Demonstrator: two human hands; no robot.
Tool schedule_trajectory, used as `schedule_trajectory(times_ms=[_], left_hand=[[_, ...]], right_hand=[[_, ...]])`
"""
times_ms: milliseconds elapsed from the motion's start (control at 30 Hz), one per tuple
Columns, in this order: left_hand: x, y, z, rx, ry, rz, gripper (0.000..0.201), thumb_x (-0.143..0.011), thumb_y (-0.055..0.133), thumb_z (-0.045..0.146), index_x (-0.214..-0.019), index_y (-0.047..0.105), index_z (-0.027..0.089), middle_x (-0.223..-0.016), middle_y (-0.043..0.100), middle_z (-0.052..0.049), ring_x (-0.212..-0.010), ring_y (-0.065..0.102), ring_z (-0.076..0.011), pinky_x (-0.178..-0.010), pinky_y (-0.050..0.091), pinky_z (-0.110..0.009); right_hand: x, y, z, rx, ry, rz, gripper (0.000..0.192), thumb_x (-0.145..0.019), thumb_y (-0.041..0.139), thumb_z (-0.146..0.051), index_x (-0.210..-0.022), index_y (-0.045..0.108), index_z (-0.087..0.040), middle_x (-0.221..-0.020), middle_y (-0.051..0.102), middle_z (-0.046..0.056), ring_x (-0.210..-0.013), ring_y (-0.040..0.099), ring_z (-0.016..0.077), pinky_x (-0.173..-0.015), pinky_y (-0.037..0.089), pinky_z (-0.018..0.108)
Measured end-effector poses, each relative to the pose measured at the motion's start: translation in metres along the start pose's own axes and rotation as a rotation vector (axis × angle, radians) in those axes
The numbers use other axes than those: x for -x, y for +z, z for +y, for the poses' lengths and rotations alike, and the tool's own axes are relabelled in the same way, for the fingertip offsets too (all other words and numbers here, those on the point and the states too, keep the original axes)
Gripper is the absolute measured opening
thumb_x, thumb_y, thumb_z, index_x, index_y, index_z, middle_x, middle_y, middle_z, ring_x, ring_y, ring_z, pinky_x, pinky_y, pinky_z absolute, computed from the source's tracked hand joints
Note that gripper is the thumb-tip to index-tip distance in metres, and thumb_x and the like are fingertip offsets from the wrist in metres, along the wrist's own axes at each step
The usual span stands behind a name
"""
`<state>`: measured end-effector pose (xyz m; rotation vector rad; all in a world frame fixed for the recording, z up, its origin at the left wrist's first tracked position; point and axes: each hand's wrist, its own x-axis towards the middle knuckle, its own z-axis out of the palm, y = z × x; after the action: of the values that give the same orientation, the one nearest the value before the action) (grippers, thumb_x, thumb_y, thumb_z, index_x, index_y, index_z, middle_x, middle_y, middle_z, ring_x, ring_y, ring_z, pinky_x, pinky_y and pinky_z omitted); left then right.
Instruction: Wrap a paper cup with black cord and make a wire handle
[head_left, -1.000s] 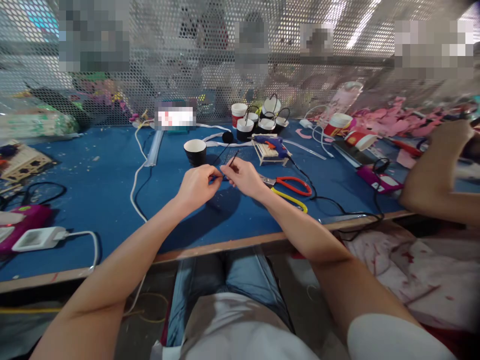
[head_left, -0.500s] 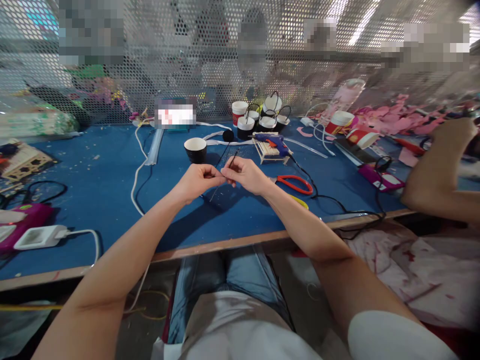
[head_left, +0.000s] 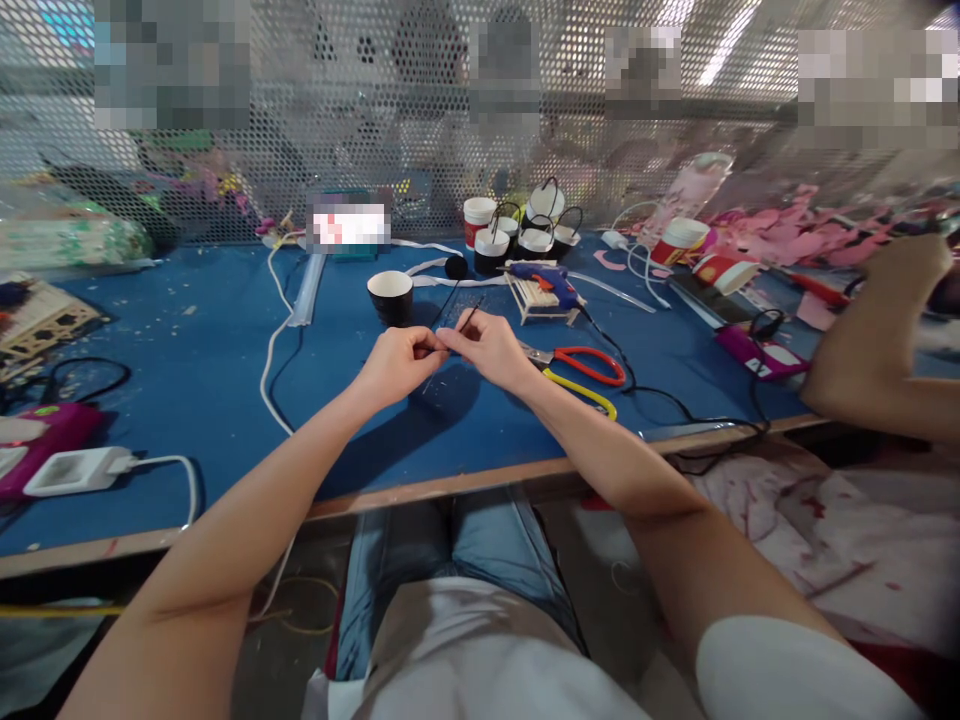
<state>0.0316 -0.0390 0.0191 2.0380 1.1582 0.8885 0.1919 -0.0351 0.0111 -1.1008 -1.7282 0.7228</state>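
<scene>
Two hands meet over the middle of the blue surface (head_left: 225,330): your left hand (head_left: 397,362) and right hand (head_left: 491,347) both pinch one thin black wire (head_left: 466,318), its free end poking up and away. One black cup (head_left: 391,297) just beyond them looks handle-less, while about five cups (head_left: 517,240) farther back already carry wire loops. One glue gun (head_left: 551,284) and one pair of scissors (head_left: 581,368) lie to the right.

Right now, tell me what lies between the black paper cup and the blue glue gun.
In the head view, a black pom-pom on a thin stem lies between the black paper cup and the blue glue gun.
</scene>
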Motion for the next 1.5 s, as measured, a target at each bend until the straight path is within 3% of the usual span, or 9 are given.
schedule_trajectory(times_ms=[267,467,700,800,933,1033,1200,1500], left_hand=[[-0.0015,-0.0020,0.0017,0.275,-0.070,-0.102,0.022,-0.067,0.063,0.034,-0.064,0.058,0.012,-0.056,0.051,0.002,-0.054,0.042,-0.0080,-0.052,0.032,-0.021],[-0.0025,-0.0041,-0.0036,0.108,-0.017,-0.066,0.020,-0.068,0.061,0.032,-0.069,0.061,0.012,-0.058,0.055,0.000,-0.052,0.044,-0.0083,-0.051,0.033,-0.021],[-0.0005,0.0004,-0.0025,-0.097,0.068,0.021,0.018,-0.070,0.057,0.030,-0.069,0.061,0.012,-0.060,0.058,0.000,-0.055,0.046,-0.0095,-0.051,0.033,-0.021],[-0.0009,0.0016,-0.0014,0.036,0.009,-0.020,0.018,-0.069,0.058,0.030,-0.067,0.060,0.012,-0.059,0.056,0.001,-0.054,0.044,-0.0083,-0.051,0.033,-0.021],[-0.0018,-0.0007,-0.0002,0.299,-0.100,-0.113,0.022,-0.066,0.064,0.032,-0.061,0.056,0.013,-0.054,0.049,0.003,-0.051,0.040,-0.0065,-0.050,0.031,-0.021],[-0.0019,-0.0033,0.0001,0.347,-0.129,-0.161,0.022,-0.065,0.065,0.033,-0.061,0.057,0.013,-0.054,0.050,0.003,-0.051,0.040,-0.0064,-0.050,0.031,-0.021],[-0.0028,-0.0033,-0.0026,0.255,-0.065,-0.100,0.020,-0.064,0.065,0.030,-0.071,0.062,0.011,-0.063,0.058,0.000,-0.057,0.048,-0.0090,-0.055,0.037,-0.022],[-0.0016,0.0011,-0.0073,-0.021,0.020,-0.008,0.019,-0.070,0.058,0.030,-0.070,0.063,0.011,-0.063,0.061,-0.002,-0.057,0.050,-0.0111,-0.056,0.040,-0.023]], right_hand=[[0.0001,-0.0066,-0.0020,-0.228,0.031,-0.224,0.030,-0.078,0.057,-0.044,-0.074,0.048,-0.016,-0.058,0.052,-0.003,-0.050,0.047,0.0067,-0.045,0.040,0.019],[-0.0002,-0.0060,-0.0014,-0.072,0.061,-0.164,0.028,-0.079,0.056,-0.042,-0.070,0.047,-0.017,-0.048,0.047,-0.006,-0.041,0.043,0.0056,-0.040,0.035,0.018],[0.0013,0.0001,-0.0042,0.020,0.068,-0.046,0.029,-0.077,0.057,-0.039,-0.063,0.048,-0.016,-0.048,0.045,-0.005,-0.044,0.040,0.0057,-0.041,0.030,0.019],[0.0013,0.0012,-0.0021,-0.038,0.088,-0.049,0.031,-0.076,0.058,-0.042,-0.063,0.047,-0.016,-0.047,0.045,-0.006,-0.042,0.040,0.0056,-0.040,0.031,0.019],[0.0005,-0.0033,-0.0018,-0.228,0.064,-0.198,0.029,-0.076,0.059,-0.043,-0.071,0.050,-0.016,-0.057,0.054,-0.003,-0.047,0.047,0.0066,-0.044,0.040,0.020],[-0.0001,-0.0071,-0.0036,-0.269,0.072,-0.264,0.030,-0.074,0.061,-0.043,-0.073,0.051,-0.015,-0.059,0.055,-0.002,-0.050,0.049,0.0068,-0.046,0.043,0.020],[-0.0008,-0.0064,-0.0035,-0.169,0.105,-0.173,0.030,-0.074,0.062,-0.043,-0.070,0.049,-0.016,-0.050,0.050,-0.005,-0.044,0.045,0.0054,-0.042,0.039,0.018],[-0.0005,0.0012,0.0013,0.043,0.058,-0.028,0.028,-0.076,0.059,-0.039,-0.064,0.048,-0.016,-0.050,0.047,-0.004,-0.047,0.042,0.0066,-0.043,0.032,0.020]])
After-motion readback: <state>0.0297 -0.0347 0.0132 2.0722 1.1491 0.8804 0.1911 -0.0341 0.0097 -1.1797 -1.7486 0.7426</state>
